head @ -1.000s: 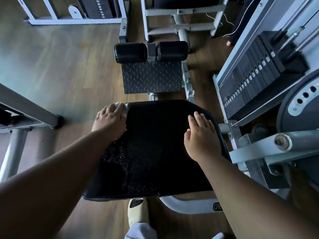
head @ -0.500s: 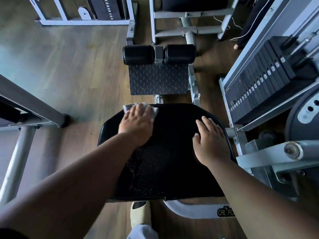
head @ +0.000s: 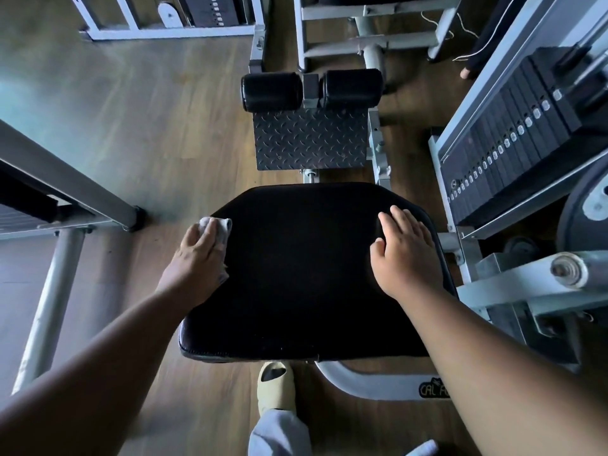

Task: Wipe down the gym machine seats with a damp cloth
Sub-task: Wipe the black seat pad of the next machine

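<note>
A black padded machine seat [head: 306, 268] fills the middle of the head view. My left hand [head: 194, 261] presses a small grey cloth [head: 221, 230] onto the seat's left edge; most of the cloth is hidden under the palm, with a bunched end showing past the fingers. My right hand [head: 404, 255] lies flat on the seat's right side, fingers apart and pointing away from me, holding nothing.
Beyond the seat are a checker-plate footrest [head: 311, 138] and two black roller pads [head: 311, 90]. A weight stack [head: 506, 139] and grey frame [head: 526, 284] stand close on the right. Another machine's grey leg [head: 52, 294] is at left. My shoe [head: 275, 385] is under the seat's front.
My left hand slid the cloth from the seat's far left corner toward the far middle, then back to the left edge and a little nearer me. My right hand stayed flat in place.
</note>
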Motion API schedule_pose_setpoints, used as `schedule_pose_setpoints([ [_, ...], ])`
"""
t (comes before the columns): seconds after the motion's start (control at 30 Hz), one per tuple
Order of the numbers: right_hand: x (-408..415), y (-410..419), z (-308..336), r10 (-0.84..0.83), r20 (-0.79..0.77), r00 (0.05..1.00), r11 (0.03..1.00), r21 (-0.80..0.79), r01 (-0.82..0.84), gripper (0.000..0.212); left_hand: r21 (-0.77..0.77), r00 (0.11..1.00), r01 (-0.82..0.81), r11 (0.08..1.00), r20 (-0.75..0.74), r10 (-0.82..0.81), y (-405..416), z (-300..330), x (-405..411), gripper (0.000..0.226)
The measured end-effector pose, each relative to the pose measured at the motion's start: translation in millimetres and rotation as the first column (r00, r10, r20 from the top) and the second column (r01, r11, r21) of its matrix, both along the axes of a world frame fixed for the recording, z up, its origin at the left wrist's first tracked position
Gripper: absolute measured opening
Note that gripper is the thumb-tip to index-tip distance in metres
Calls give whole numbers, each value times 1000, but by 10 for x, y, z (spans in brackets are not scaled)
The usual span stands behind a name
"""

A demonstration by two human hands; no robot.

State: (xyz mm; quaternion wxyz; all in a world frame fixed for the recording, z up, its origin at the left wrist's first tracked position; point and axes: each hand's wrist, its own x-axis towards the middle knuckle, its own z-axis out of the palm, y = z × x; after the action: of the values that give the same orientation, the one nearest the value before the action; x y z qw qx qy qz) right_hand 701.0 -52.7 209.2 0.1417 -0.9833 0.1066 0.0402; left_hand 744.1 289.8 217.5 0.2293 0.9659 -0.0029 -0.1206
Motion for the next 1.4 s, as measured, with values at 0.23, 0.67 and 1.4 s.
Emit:
schedule_pose_setpoints([
  [0.23,-4,21,-26,-8,36,999,1000,-9,8,64,145,890,446,883,38,-455,-1049,78,8,68],
  [0.67,-68,23,31,30,104,994,994,103,-41,41,239,975,221,946,-35,-219,-193,13,-364,59],
  [1.4,-687,166,-24,51,157,986,998,20,-54,57,71,809,588,806,-30,-588,-1286,220,-649,53],
])
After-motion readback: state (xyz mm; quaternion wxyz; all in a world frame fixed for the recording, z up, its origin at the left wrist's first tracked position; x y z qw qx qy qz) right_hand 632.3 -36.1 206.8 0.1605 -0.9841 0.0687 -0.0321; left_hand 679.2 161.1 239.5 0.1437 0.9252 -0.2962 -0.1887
